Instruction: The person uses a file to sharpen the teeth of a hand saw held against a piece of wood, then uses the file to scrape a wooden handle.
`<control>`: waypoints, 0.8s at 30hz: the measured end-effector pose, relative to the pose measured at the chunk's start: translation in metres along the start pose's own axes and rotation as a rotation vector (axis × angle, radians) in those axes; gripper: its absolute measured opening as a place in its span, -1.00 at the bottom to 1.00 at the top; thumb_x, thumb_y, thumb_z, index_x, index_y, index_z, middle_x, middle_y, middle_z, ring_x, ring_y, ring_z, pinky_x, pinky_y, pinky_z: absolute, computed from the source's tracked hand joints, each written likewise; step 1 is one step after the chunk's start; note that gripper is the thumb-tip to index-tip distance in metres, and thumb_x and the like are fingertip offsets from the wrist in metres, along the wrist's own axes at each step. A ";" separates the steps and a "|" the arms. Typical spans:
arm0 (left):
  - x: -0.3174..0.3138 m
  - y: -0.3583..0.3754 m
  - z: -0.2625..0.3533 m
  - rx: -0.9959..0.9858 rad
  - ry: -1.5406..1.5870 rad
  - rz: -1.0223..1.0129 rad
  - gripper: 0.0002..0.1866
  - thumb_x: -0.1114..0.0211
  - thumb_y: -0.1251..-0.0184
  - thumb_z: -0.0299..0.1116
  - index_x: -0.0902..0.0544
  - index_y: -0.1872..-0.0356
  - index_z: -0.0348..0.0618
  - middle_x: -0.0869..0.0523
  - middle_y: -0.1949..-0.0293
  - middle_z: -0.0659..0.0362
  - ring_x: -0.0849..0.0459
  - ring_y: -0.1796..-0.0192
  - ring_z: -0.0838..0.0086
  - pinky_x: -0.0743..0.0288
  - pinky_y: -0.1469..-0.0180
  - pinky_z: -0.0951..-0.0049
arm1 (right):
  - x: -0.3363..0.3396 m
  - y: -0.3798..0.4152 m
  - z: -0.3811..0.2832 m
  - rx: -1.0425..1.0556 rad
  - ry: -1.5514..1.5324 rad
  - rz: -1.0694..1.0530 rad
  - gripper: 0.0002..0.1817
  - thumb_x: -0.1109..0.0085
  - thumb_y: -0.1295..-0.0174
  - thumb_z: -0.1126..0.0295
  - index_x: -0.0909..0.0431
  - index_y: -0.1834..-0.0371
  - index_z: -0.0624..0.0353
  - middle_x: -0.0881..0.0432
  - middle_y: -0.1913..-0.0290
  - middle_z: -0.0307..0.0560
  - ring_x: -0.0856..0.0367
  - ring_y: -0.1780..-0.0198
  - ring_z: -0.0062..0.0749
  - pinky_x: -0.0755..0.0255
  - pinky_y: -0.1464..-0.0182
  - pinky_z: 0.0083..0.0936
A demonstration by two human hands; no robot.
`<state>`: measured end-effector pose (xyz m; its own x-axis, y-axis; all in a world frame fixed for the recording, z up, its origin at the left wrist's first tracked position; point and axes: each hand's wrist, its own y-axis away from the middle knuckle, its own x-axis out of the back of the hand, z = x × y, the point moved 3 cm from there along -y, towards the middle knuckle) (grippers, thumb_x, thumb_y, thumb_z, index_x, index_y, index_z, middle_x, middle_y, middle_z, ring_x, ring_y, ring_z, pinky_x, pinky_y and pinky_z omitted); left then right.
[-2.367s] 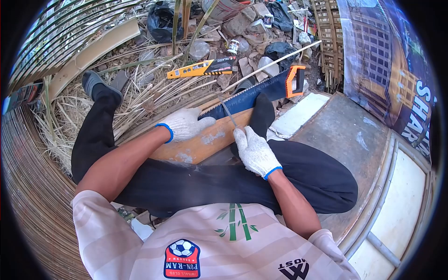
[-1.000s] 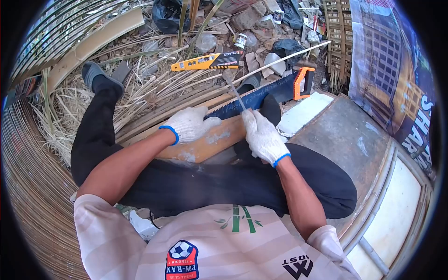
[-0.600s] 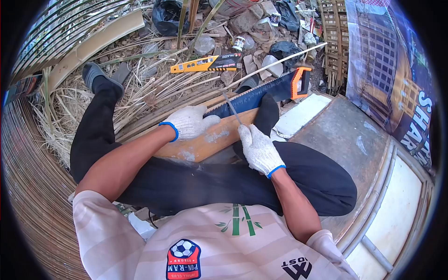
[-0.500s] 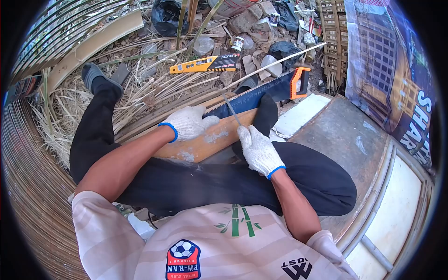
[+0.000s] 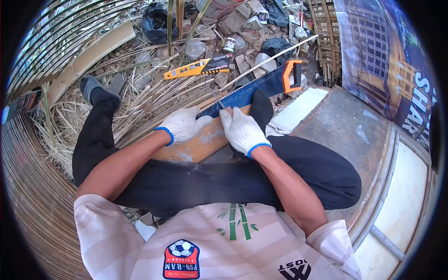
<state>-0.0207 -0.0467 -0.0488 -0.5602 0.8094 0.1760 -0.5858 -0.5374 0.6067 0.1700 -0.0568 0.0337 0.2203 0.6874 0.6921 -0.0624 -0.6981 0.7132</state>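
A hand saw with a dark blue blade point(image 5: 266, 85) and an orange and black handle point(image 5: 292, 76) rests teeth upward along a wooden board point(image 5: 212, 140). My left hand point(image 5: 183, 125), in a white knit glove with a blue cuff, grips the far left end of the blade. In the same kind of glove, my right hand point(image 5: 242, 130) is closed on a thin metal file point(image 5: 217, 99), which crosses the toothed edge near the blade's left part. My foot in a black sock point(image 5: 262, 109) is against the saw near its handle.
A yellow and black saw sleeve point(image 5: 198, 68) lies on dry strips beyond the saw. A long pale stick point(image 5: 270, 59) slants behind the blade. Rubble and plastic bags point(image 5: 275, 46) lie farther back. At right are a worn panel point(image 5: 347, 126) and a printed banner point(image 5: 373, 51).
My right hand has moved left and slightly away from my body with the file, nearer my left hand. The camera view has shifted a little.
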 end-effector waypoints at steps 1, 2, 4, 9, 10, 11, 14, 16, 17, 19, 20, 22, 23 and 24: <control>0.001 0.003 0.001 0.006 -0.003 -0.016 -0.23 -0.12 -0.61 0.29 -0.71 -0.14 -0.41 -0.78 -0.05 -0.39 -0.75 -0.17 -0.26 -0.56 -0.26 -0.08 | -0.006 -0.008 0.004 0.032 0.038 -0.001 -0.37 0.13 -0.67 -0.10 -0.54 -0.10 0.39 -0.74 0.08 0.60 -0.72 -0.02 0.54 -0.55 -0.15 0.28; 0.003 0.003 0.001 0.002 -0.003 0.003 -0.22 -0.12 -0.60 0.30 -0.70 -0.15 -0.41 -0.79 -0.05 -0.38 -0.75 -0.17 -0.26 -0.56 -0.26 -0.08 | -0.010 -0.014 0.008 0.072 0.081 0.005 -0.36 0.15 -0.67 -0.11 -0.54 -0.13 0.39 -0.74 0.06 0.60 -0.72 -0.03 0.55 -0.55 -0.16 0.29; -0.004 0.002 -0.002 -0.011 0.006 0.024 -0.21 -0.12 -0.59 0.31 -0.70 -0.16 -0.40 -0.79 -0.05 -0.37 -0.75 -0.18 -0.25 -0.56 -0.26 -0.08 | 0.014 0.003 -0.010 -0.076 -0.082 -0.067 -0.29 0.24 -0.68 -0.18 -0.54 -0.17 0.39 -0.74 0.07 0.57 -0.77 0.22 0.43 -0.64 0.03 0.16; -0.011 0.000 -0.008 -0.048 0.038 0.036 -0.19 -0.12 -0.56 0.33 -0.70 -0.18 -0.41 -0.78 -0.09 -0.37 -0.76 -0.19 -0.23 -0.57 -0.26 -0.04 | 0.031 0.034 -0.013 -0.220 -0.272 -0.196 -0.29 0.26 -0.69 -0.18 -0.55 -0.21 0.36 -0.73 0.09 0.52 -0.75 0.38 0.31 -0.65 0.16 0.05; -0.008 -0.003 -0.008 -0.038 0.035 0.016 -0.18 -0.12 -0.56 0.33 -0.71 -0.18 -0.41 -0.78 -0.09 -0.37 -0.76 -0.19 -0.23 -0.58 -0.27 -0.04 | 0.037 0.037 -0.015 -0.219 -0.243 -0.209 -0.30 0.25 -0.70 -0.16 -0.56 -0.20 0.35 -0.73 0.07 0.54 -0.77 0.30 0.37 -0.64 0.10 0.09; -0.007 -0.002 -0.007 -0.060 0.036 0.038 -0.18 -0.11 -0.56 0.34 -0.72 -0.17 -0.41 -0.78 -0.10 -0.38 -0.76 -0.20 -0.21 -0.58 -0.26 -0.03 | 0.029 0.038 -0.004 -0.159 -0.184 -0.143 -0.33 0.23 -0.70 -0.14 -0.57 -0.16 0.34 -0.71 0.03 0.57 -0.72 0.11 0.47 -0.58 -0.04 0.17; -0.004 -0.002 -0.004 -0.007 0.014 -0.047 -0.21 -0.09 -0.62 0.32 -0.65 -0.30 -0.35 -0.75 -0.19 -0.33 -0.71 -0.28 -0.19 -0.52 -0.33 0.01 | 0.020 0.043 0.008 -0.134 -0.107 -0.089 -0.38 0.20 -0.70 -0.11 -0.57 -0.08 0.33 -0.69 -0.03 0.62 -0.62 -0.16 0.59 -0.46 -0.22 0.28; -0.002 -0.001 -0.004 -0.002 0.009 -0.056 -0.20 -0.09 -0.62 0.33 -0.65 -0.30 -0.35 -0.75 -0.19 -0.33 -0.72 -0.28 -0.18 -0.53 -0.33 0.01 | 0.021 0.044 0.005 -0.149 -0.088 -0.101 -0.39 0.18 -0.70 -0.10 -0.56 -0.04 0.33 -0.68 -0.03 0.62 -0.61 -0.18 0.60 -0.45 -0.22 0.30; -0.001 -0.001 -0.003 0.001 0.008 -0.060 -0.20 -0.09 -0.62 0.33 -0.65 -0.30 -0.35 -0.75 -0.19 -0.33 -0.72 -0.28 -0.17 -0.53 -0.32 0.01 | 0.020 0.044 0.005 -0.155 -0.085 -0.104 -0.39 0.18 -0.70 -0.10 -0.56 -0.04 0.33 -0.68 -0.03 0.62 -0.60 -0.17 0.60 -0.45 -0.22 0.30; 0.000 -0.001 -0.002 0.012 0.020 -0.063 -0.20 -0.09 -0.61 0.34 -0.66 -0.29 -0.33 -0.76 -0.18 -0.32 -0.73 -0.26 -0.17 -0.54 -0.30 0.01 | 0.020 0.044 0.006 -0.166 -0.086 -0.108 -0.40 0.18 -0.70 -0.10 -0.56 -0.03 0.32 -0.68 -0.02 0.63 -0.60 -0.17 0.60 -0.45 -0.22 0.30; 0.000 0.000 -0.002 0.020 0.027 -0.065 -0.20 -0.10 -0.61 0.34 -0.66 -0.28 -0.32 -0.77 -0.17 -0.31 -0.74 -0.25 -0.17 -0.55 -0.29 0.01 | 0.019 0.043 0.006 -0.168 -0.089 -0.108 -0.40 0.18 -0.70 -0.10 -0.56 -0.03 0.32 -0.68 -0.01 0.63 -0.61 -0.17 0.60 -0.45 -0.22 0.30; 0.000 0.001 -0.002 0.015 0.019 -0.057 -0.21 -0.10 -0.60 0.35 -0.68 -0.25 -0.32 -0.78 -0.15 -0.30 -0.75 -0.23 -0.17 -0.56 -0.27 0.00 | 0.020 0.043 0.005 -0.175 -0.088 -0.110 -0.40 0.18 -0.70 -0.09 -0.56 -0.04 0.33 -0.68 -0.01 0.63 -0.61 -0.16 0.60 -0.45 -0.21 0.30; 0.000 0.001 -0.001 0.011 0.015 -0.051 -0.21 -0.10 -0.60 0.35 -0.69 -0.24 -0.31 -0.79 -0.13 -0.30 -0.76 -0.22 -0.17 -0.57 -0.26 0.00 | 0.023 0.045 0.004 -0.179 -0.081 -0.112 -0.40 0.17 -0.70 -0.09 -0.56 -0.05 0.33 -0.68 -0.01 0.62 -0.61 -0.16 0.59 -0.46 -0.21 0.29; -0.001 0.001 -0.002 0.004 0.022 -0.028 -0.21 -0.10 -0.60 0.35 -0.70 -0.20 -0.34 -0.79 -0.10 -0.32 -0.76 -0.19 -0.19 -0.57 -0.25 -0.03 | 0.022 0.045 0.003 -0.155 -0.078 -0.096 -0.41 0.17 -0.70 -0.08 -0.56 -0.05 0.33 -0.69 0.00 0.62 -0.62 -0.15 0.59 -0.46 -0.21 0.29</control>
<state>-0.0215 -0.0487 -0.0504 -0.5566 0.8185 0.1422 -0.5990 -0.5139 0.6141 0.1749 -0.0738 0.0807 0.3070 0.7274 0.6137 -0.1856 -0.5867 0.7882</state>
